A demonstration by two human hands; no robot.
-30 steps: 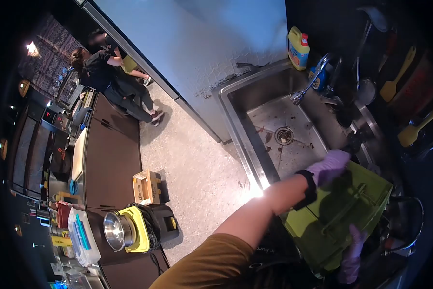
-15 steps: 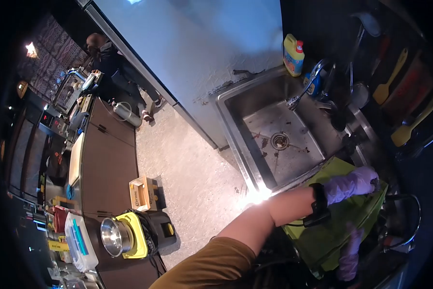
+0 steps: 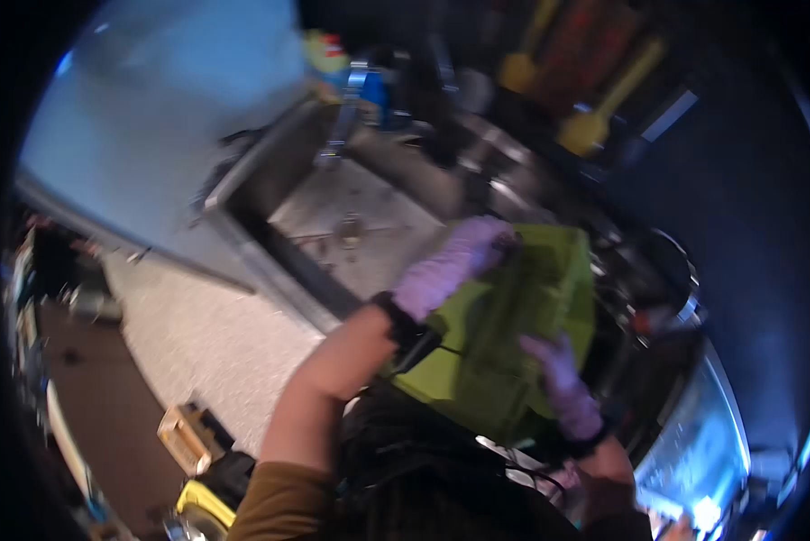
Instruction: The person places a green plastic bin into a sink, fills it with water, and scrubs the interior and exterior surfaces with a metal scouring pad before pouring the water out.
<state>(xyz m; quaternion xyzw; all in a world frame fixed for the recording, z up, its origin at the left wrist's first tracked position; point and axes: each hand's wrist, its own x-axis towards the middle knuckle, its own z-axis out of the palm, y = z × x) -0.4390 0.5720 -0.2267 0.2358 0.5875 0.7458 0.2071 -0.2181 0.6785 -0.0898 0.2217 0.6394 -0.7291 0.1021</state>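
A green bin [image 3: 504,338], blurred by motion, lies between my two gloved hands beside the steel sink [image 3: 270,243]. My left hand [image 3: 477,248], in a pale purple glove, is at the bin's upper edge, its fingers bent over something dark and too small to name. Lower right, my right hand [image 3: 553,365], gloved the same way, has its fingers apart against the bin's inside. Over the sink hangs the faucet [image 3: 340,126]; the basin holds dark scraps around the drain.
Yellow spatulas [image 3: 585,131] hang at the back wall. A yellow bottle [image 3: 325,54] stands behind the sink. Lower left are a cardboard box [image 3: 188,440] and a brown cabinet [image 3: 89,379]. A metal coil hose [image 3: 689,279] curves at the right.
The view has swung right, so the sink and bin appear further left. My right hand and its forearm have come more fully into view, and the bin's inside shows more.
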